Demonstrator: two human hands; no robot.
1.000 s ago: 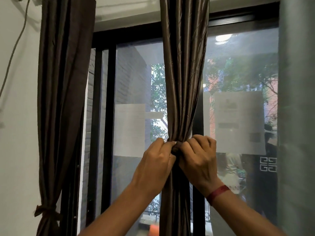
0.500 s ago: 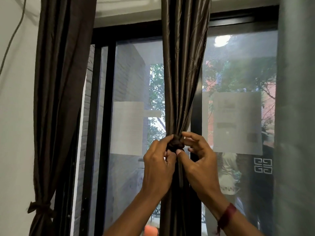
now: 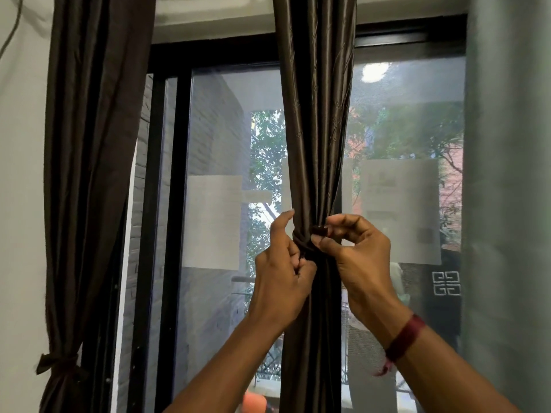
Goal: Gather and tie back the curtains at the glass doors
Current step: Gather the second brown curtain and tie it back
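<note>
At the glass doors (image 3: 214, 129), the left hand (image 3: 280, 281) grips the gathered glossy brown satin curtain (image 3: 316, 129); the right hand (image 3: 360, 257) pinches its dark fabric tie (image 3: 319, 231); slack could unravel it.

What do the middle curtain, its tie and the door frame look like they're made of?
Middle curtain: thin woven cloth with a satin finish, as the glossy streaks along its folds suggest; possibly synthetic.
Tie: apparently the same dark cloth, knotted round the gathered folds.
Door frame: black, matte and straight-edged; probably painted metal, though that is uncertain.
</note>
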